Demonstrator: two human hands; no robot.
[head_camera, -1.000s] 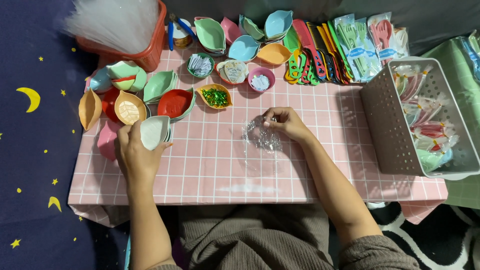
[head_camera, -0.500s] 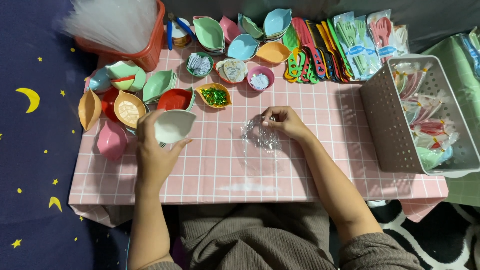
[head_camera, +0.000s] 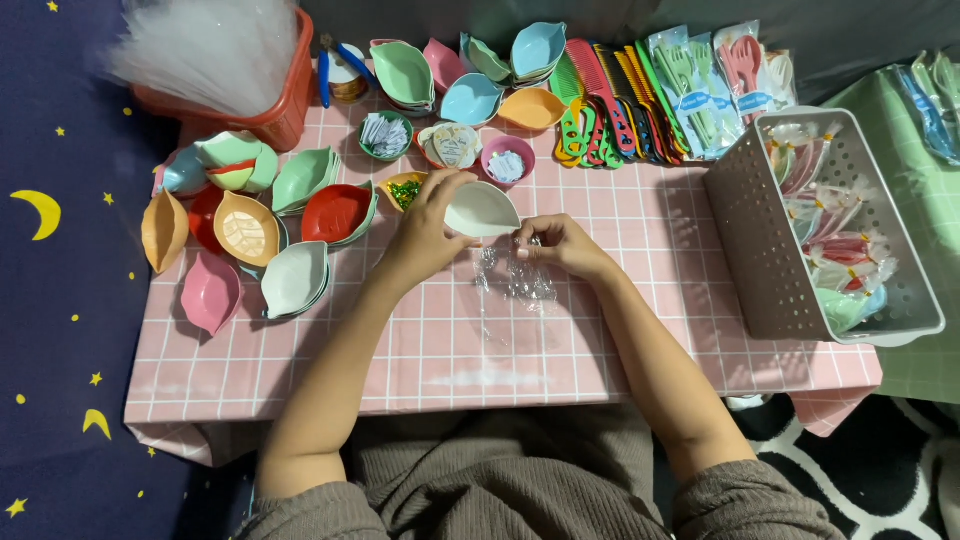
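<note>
My left hand (head_camera: 425, 235) holds a pale leaf-shaped dish (head_camera: 482, 212) above the middle of the pink checked table (head_camera: 400, 350). Right beside it, my right hand (head_camera: 560, 245) pinches the top of a clear plastic bag (head_camera: 515, 290) that lies crumpled on the cloth. The dish's tip almost touches the bag's mouth. Stacks of leaf-shaped dishes (head_camera: 295, 275) in green, red, orange and pink lie to the left of my hands.
A red basket (head_camera: 275, 100) of clear bags stands at the back left. Three small bowls (head_camera: 455, 145) with little items sit behind my hands, with more dishes, combs (head_camera: 600, 110) and packed cutlery behind. A grey perforated basket (head_camera: 760, 250) of filled bags stands at the right.
My left hand has carried the pale dish from the left stacks rightward to the bag. My right hand has stayed on the bag, lifting its top edge slightly.
</note>
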